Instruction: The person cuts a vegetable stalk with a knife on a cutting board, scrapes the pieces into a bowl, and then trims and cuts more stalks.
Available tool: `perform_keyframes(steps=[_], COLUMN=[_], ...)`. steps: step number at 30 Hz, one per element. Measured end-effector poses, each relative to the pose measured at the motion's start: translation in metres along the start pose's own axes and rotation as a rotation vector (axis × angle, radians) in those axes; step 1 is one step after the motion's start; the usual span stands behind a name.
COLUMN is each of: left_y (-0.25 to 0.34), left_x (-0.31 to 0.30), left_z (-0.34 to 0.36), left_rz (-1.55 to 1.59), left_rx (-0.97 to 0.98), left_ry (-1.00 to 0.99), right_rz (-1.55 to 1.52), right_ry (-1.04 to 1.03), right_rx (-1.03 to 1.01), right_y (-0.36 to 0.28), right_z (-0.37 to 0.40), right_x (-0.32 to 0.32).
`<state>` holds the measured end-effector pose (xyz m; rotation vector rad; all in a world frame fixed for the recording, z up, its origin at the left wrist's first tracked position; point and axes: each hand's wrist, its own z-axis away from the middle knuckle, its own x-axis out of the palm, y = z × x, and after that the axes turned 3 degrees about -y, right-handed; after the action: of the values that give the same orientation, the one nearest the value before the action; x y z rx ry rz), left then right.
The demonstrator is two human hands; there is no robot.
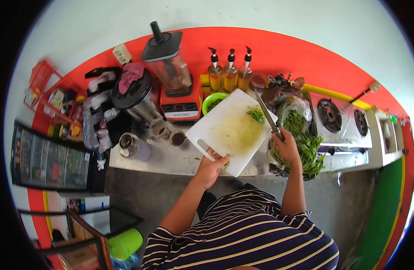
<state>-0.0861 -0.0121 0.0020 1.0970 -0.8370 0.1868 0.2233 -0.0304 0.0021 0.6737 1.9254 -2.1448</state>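
My left hand (pixel 209 169) grips the near left edge of a white cutting board (pixel 225 126), close to its handle slot. The board is raised and tilted over the counter. A small heap of chopped greens (pixel 256 114) lies near its right edge, and the surface is stained green. In my right hand (pixel 286 145) is a knife (pixel 266 111), its blade pointing up and away beside the heap. Just behind the board stands a green bowl (pixel 209 100) with chopped greens in it, partly hidden by the board. Leafy greens (pixel 309 155) lie right of my right hand.
A red blender (pixel 180 103) and several pump bottles (pixel 229 76) line the wall. A bag of chopped greens (pixel 295 119) sits before the gas stove (pixel 340 119). Cups (pixel 177 137) and a steel canister (pixel 134 146) stand left on the counter (pixel 168 164).
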Motion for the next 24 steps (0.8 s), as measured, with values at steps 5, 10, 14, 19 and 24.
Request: perform_keyframes(steps=[5,10,14,19,24], left_y=[-0.006,-0.017,-0.023,-0.025,-0.037], left_x=[0.022,0.045,0.064,0.083,0.085], left_z=[0.002,-0.006,-0.011,-0.017,-0.032], left_rz=[0.009,0.040,-0.012,0.004,0.045], left_rx=[0.105,0.240,0.248,0.318,0.316], left_ry=[0.201,0.327,0.433,0.516,0.543], right_rz=[0.151,0.241,0.254,0.295,0.301], right_ry=[-0.131,-0.280,-0.427,-0.480,-0.561], right_rx=[-0.114,-0.242,-0.306,-0.523,-0.573], right_y=[-0.004,-0.014,-0.013,-0.021,-0.015], right_z=[-0.048,-0.077,-0.100,-0.128,-0.157], right_x=[-0.004,-0.017,-0.027,-0.031,-0.021])
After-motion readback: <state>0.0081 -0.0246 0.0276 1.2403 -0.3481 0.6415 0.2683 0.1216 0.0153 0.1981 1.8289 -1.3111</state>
